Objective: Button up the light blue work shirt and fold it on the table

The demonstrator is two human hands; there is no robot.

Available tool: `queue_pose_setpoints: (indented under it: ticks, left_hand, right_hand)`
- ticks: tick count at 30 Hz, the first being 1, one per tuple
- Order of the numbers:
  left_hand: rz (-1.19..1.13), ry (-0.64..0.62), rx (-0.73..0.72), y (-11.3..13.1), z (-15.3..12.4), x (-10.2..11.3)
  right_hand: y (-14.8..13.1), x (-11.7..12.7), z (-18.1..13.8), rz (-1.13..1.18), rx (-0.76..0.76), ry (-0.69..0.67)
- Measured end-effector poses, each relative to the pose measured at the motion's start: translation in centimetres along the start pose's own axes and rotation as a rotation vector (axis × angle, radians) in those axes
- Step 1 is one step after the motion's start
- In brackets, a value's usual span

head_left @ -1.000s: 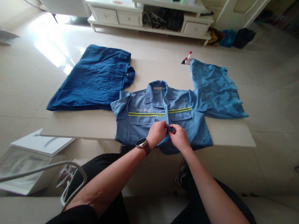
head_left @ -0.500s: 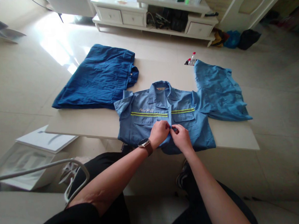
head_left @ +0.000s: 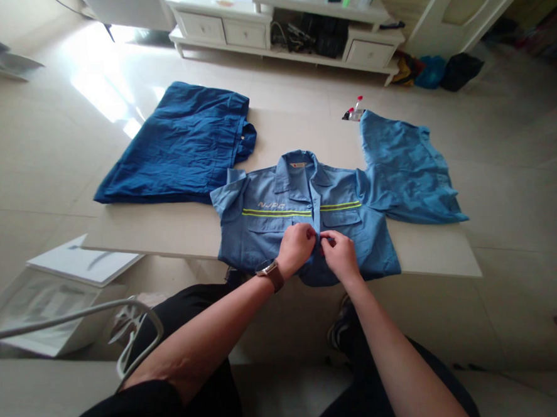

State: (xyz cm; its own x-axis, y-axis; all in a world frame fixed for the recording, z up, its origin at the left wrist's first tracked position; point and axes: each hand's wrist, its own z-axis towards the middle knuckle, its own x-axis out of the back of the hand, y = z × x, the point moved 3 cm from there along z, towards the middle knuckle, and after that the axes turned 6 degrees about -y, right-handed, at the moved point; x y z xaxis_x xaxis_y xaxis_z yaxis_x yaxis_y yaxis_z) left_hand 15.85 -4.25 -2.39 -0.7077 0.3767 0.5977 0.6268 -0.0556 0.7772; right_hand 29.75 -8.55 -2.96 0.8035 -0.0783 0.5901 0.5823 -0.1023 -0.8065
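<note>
Lying face-up at the worktop's [head_left: 302, 128] 6 o'clock edge, collar toward 12 and hem hanging over: light-blue work shirt [head_left: 308, 219]. Using that as clock centre. With the left hand [head_left: 297, 245], fingers clenched, pinching the front placket [head_left: 315, 216] just below the yellow-striped chest band [head_left: 277, 212]; brown-strapped wristwatch [head_left: 270, 273] around 8. With the right hand [head_left: 340, 252], touching the placket's 3 o'clock side, honestly can't tell if gripping. Near 10, folded dark-blue garment [head_left: 175, 145]; near 2, rumpled light-blue garment [head_left: 411, 169] against the sleeve. Red-capped bottle [head_left: 358, 108] at 1, white cabinet [head_left: 248, 35] way out at 12.
</note>
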Motion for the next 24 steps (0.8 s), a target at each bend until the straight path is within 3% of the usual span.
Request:
queue_pose_setpoints:
  ticks: [9, 24]
  left_hand:
    - [-0.245, -0.050, 0.125, 0.8, -0.6, 0.8]
    - [-0.557, 0.020, 0.206, -1.7, 0.7, -1.4]
  right_hand:
    - [-0.3, 0.2, -0.2, -0.028, 0.011, -0.003]
    - [-1.3, 0.3, -0.3, -0.029, 0.071, 0.039]
